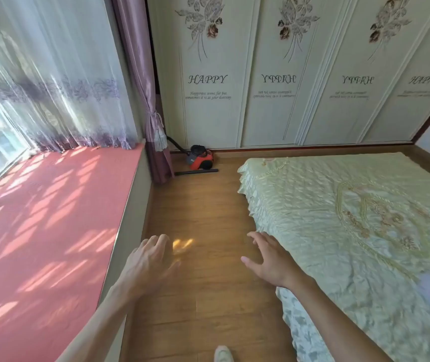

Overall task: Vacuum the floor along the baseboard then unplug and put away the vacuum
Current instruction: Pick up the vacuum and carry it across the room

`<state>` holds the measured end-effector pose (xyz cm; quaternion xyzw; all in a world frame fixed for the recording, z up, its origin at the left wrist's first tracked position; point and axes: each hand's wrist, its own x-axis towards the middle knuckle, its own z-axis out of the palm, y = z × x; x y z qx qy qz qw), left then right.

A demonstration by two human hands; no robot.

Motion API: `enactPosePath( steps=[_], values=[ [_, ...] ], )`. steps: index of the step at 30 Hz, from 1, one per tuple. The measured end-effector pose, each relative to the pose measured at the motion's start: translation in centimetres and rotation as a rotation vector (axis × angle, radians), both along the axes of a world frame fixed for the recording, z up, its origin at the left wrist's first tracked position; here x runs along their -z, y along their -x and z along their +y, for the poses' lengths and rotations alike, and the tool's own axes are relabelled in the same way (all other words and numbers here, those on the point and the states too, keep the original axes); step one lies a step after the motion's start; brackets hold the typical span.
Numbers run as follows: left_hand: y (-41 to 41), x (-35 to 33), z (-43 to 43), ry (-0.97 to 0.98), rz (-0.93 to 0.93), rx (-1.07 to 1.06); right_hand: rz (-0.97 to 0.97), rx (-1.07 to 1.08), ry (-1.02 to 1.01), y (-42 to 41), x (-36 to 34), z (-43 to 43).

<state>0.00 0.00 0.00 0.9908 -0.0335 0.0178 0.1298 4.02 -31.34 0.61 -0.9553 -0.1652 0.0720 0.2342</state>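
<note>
Two checks before advancing: confirm left hand (pixel 148 265) and right hand (pixel 268 259) bare, fingers spread and loose, grasping nothing, raised over the wooden floor (pixel 203 210); locate the red vacuum (pixel 201 158) far off at 12 o'clock, parked against the foot of the wardrobe doors (pixel 260 113), with its black wand (pixel 196 172) lying flat on the boards just at 6 o'clock of the canister and its hose (pixel 174 142) running off toward 10 o'clock behind the purple curtain (pixel 156 121). Expect no view of plug, cord or socket from this position; cannot tell whether connected. Walk the narrow aisle with care: bed (pixel 339 218) close at 3 o'clock, red window seat (pixel 52 218) close at 9 o'clock; risk of snagging the frilled bedspread edge with a foot (pixel 223 354), or of sucking it into the nozzle once running. Avoid stepping on the wand; probably round and loose enough to roll underfoot. Avoid lifting the wand alone with a sharp pull; likely to drag the hose against the curtain tassel (pixel 160 142) and tip the canister. Trace the cord before switching on; risk of tripping on, or running over, a hidden lead. Unplug by the plug body, never by yanking the cord.
</note>
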Motion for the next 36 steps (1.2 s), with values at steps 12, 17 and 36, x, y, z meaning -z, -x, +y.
enactPosePath(
  steps=[12,17,36],
  values=[
    [-16.6,0.7,1.5,0.036,-0.041,-0.078,-0.003,-0.011,-0.063,-18.4,0.2,0.1],
    [-22.2,0.2,1.8,0.035,-0.011,-0.118,-0.012,-0.04,-0.069,-25.8,0.1,0.1],
    [-48.3,2.1,5.2,0.082,0.004,-0.109,0.021,0.024,-0.086,-50.7,1.8,3.4]
  ],
)
